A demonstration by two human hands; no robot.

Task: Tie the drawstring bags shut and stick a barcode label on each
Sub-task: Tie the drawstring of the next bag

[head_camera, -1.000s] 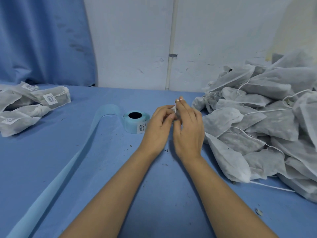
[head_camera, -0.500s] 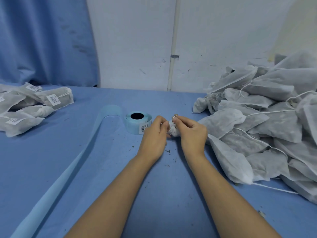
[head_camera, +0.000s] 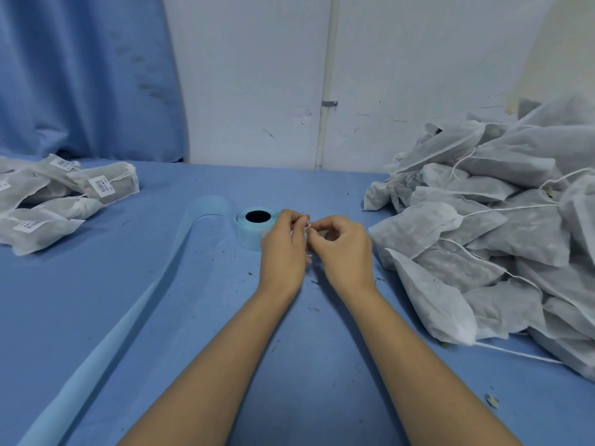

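Observation:
My left hand (head_camera: 283, 249) and my right hand (head_camera: 344, 249) meet at the table's middle, fingers curled, pinching a thin white drawstring (head_camera: 308, 225) between them. The bag it belongs to is almost wholly hidden behind my hands; only a sliver of white shows between the fingers. Just behind my left hand stands the light blue label roll (head_camera: 252, 228), partly covered by my fingers. Its spent backing strip (head_camera: 135, 304) trails off toward the front left. A big heap of unlabelled white drawstring bags (head_camera: 502, 226) fills the right side.
Several bags carrying barcode labels (head_camera: 64, 201) lie at the far left on the blue table cover (head_camera: 193, 317). Small dark crumbs dot the cloth near my hands. A white wall with a vertical pipe (head_camera: 326, 91) and a blue curtain (head_camera: 80, 75) close off the back.
My hands came down from a raised position to just above the table and shifted slightly left. The fingers keep working the drawstring, now pinched between both hands.

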